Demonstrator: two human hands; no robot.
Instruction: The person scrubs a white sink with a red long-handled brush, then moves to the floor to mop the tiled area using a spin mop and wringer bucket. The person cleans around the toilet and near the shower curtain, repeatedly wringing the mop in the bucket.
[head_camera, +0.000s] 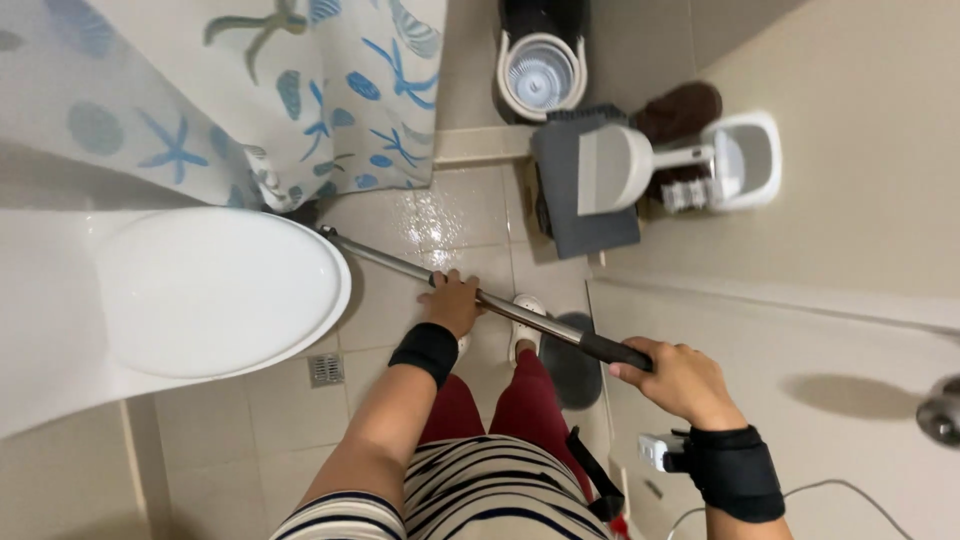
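Observation:
A long metal mop handle (400, 265) runs slantwise over the wet tiled floor, its lower end going out of sight beside the closed white toilet (215, 290). My left hand (455, 303) grips the pole at its middle. My right hand (675, 378) holds the black grip at its upper end. Both wrists wear black bands. My feet in white slippers (527, 310) stand under the pole. The mop head is hidden behind the toilet.
A shower curtain (300, 90) with blue sea shapes hangs at the top left. A white spin mop bucket (541, 72), a grey dustpan (610, 170) and a small white bin (745, 160) stand by the far wall. A floor drain (326, 369) lies near the toilet.

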